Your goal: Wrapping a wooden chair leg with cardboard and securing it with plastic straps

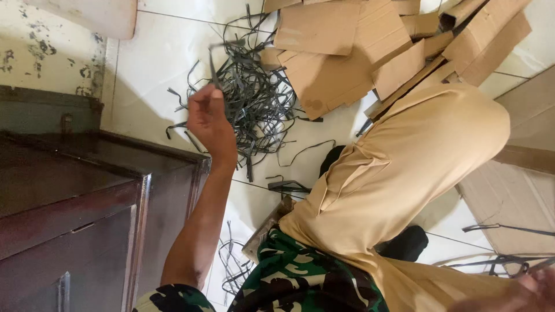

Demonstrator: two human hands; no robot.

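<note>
Here our left hand pinches one thin dark plastic strap above the tangled pile of dark straps, mostly unsorted; right hand blurred, grip unclear.

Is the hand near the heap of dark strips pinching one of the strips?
Yes: the left hand pinches a dark strip between its fingertips, beside the heap of dark strips on the white tiled floor.

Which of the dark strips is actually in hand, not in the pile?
The thin dark grey strip pinched in the left hand, standing clear of the floor. The rest lie tangled in the dark strip pile on the white tiled floor.
</note>
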